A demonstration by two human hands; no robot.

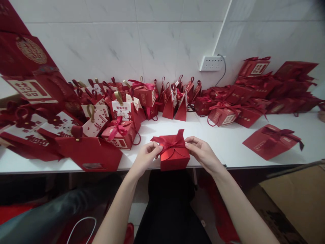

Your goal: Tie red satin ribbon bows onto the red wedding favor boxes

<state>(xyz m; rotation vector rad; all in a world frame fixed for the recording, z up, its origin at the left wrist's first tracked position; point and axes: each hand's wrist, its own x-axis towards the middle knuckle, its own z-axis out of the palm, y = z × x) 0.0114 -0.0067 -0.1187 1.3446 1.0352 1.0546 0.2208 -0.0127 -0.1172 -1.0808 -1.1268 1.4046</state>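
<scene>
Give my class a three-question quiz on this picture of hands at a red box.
1. True or false: the left hand and right hand both touch the ribbon on the red box.
2. What is mounted on the wall? A socket; B clock; C shelf.
3. Fill in: the flat box lies on the table to the red box's ___.
Key: 1 true; 2 A; 3 right.

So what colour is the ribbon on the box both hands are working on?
Dark red ribbon, on a matching red box; clearest in the head view.
</scene>
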